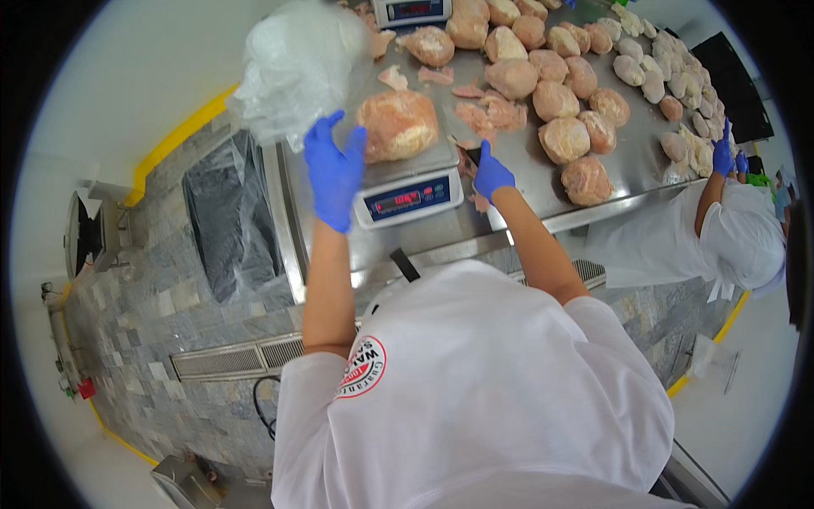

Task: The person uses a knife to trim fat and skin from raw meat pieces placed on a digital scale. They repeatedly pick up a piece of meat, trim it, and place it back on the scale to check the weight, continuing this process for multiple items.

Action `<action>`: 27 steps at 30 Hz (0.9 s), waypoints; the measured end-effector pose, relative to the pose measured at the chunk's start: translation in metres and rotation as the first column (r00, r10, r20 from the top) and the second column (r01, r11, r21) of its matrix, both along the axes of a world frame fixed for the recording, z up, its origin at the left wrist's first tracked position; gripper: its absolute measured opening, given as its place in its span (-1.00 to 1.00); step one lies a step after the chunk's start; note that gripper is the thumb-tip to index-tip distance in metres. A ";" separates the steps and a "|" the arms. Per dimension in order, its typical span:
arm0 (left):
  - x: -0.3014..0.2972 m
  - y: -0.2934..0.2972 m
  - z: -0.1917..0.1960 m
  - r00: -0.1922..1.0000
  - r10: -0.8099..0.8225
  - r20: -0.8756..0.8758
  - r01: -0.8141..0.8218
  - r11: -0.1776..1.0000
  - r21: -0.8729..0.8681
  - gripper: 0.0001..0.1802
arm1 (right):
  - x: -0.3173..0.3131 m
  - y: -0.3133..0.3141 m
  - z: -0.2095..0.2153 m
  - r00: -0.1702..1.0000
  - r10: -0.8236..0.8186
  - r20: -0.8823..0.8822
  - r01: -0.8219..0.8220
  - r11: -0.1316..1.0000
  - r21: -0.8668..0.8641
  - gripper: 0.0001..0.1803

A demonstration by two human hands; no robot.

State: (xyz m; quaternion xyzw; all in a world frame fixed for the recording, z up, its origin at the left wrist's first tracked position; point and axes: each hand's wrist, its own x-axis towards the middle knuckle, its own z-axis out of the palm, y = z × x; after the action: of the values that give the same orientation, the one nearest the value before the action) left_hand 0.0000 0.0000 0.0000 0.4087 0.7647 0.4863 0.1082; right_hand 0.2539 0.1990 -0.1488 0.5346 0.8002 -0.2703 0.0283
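Observation:
A large round piece of raw pink meat (398,125) rests on the metal plate of a digital scale (409,201) with a lit red display. My left hand (333,174), in a blue glove, is at the meat's left side with fingers apart; its thumb reaches the meat's edge. To the right of the scale, my gloved right hand (493,176) is closed around a knife (471,155), whose dark part shows beside the fingers. Most of the blade is hard to make out. Flat meat trimmings (492,114) lie just beyond that hand.
Several round meat pieces (557,100) cover the steel table (530,182), with paler ones farther right. A clear plastic bag heap (297,68) sits at the left, and a second scale (413,11) at the back. A co-worker in white (738,220) stands at the right.

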 end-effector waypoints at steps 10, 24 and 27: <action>0.078 0.074 0.011 0.880 0.166 -0.445 -0.243 0.963 -0.120 -0.22 | 0.066 -0.006 0.025 0.745 -0.239 -0.623 0.265 0.963 -0.053 -0.13; -0.028 0.099 0.047 0.800 -0.550 -0.240 0.455 0.817 -0.355 -0.38 | 0.079 0.026 0.055 0.616 -0.423 -0.665 0.126 0.886 -0.446 -0.23; 0.020 0.098 0.046 0.920 -0.257 -0.296 0.168 0.941 -0.293 -0.22 | 0.086 0.020 0.080 0.685 -0.329 -0.650 0.033 0.905 -0.423 -0.21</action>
State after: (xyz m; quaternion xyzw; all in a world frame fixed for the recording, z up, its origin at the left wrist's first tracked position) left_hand 0.0195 0.0983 0.0464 0.5474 0.7802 0.2909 0.0844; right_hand 0.3394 0.2192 -0.0688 0.4513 0.6229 -0.6048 -0.2063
